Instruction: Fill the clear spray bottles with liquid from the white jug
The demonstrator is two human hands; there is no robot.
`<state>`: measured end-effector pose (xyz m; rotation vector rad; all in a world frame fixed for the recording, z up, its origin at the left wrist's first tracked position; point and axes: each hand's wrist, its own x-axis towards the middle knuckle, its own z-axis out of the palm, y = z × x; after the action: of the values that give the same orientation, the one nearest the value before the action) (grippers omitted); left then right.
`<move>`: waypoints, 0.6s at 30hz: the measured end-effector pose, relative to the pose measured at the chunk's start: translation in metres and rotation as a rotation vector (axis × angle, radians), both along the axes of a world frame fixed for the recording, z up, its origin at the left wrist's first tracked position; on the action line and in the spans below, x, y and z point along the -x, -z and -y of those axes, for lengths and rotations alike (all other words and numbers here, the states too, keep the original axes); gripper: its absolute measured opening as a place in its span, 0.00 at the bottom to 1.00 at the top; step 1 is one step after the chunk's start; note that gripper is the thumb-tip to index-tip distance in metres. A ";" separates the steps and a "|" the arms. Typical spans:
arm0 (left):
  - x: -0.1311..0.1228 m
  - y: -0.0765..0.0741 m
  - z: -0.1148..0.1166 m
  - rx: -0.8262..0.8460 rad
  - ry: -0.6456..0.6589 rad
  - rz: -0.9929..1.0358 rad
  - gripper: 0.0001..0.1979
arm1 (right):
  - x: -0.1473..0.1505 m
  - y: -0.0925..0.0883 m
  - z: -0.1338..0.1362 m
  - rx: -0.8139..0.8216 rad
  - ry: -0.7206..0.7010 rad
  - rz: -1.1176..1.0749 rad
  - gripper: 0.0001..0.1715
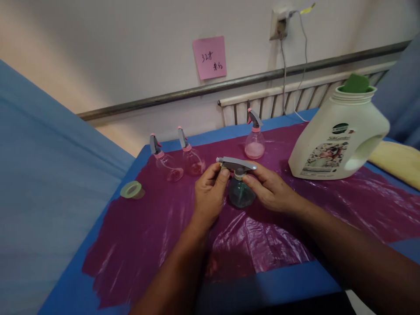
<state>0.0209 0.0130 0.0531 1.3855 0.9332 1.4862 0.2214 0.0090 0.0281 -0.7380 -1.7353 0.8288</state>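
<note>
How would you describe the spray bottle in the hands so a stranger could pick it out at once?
Find the purple sheet that the big white jug stands on. At its middle, the left hand and right hand grip one small spray bottle. Its body is dark green with no pink on it; the three bottles behind are clear with pink collars.

before us a cream wall [98, 43] in warm light, pink note [209, 57] stuck on it, socket [279, 22] with cable above a white radiator [269, 107], grey rail [164, 97] running across, blue-covered table [262, 284]
</note>
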 end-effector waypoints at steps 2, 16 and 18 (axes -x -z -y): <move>0.001 0.001 0.004 -0.011 -0.013 -0.010 0.16 | 0.000 -0.001 0.002 -0.005 0.019 -0.013 0.24; 0.008 0.004 0.013 0.016 0.016 -0.096 0.15 | -0.001 0.004 0.008 0.085 0.057 -0.133 0.25; 0.007 0.003 0.013 -0.005 0.021 -0.103 0.14 | -0.002 0.003 0.009 0.100 0.057 -0.143 0.30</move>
<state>0.0139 0.0001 0.0505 1.4822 0.9763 1.4134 0.2232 0.0000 0.0254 -0.7724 -1.5477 0.9122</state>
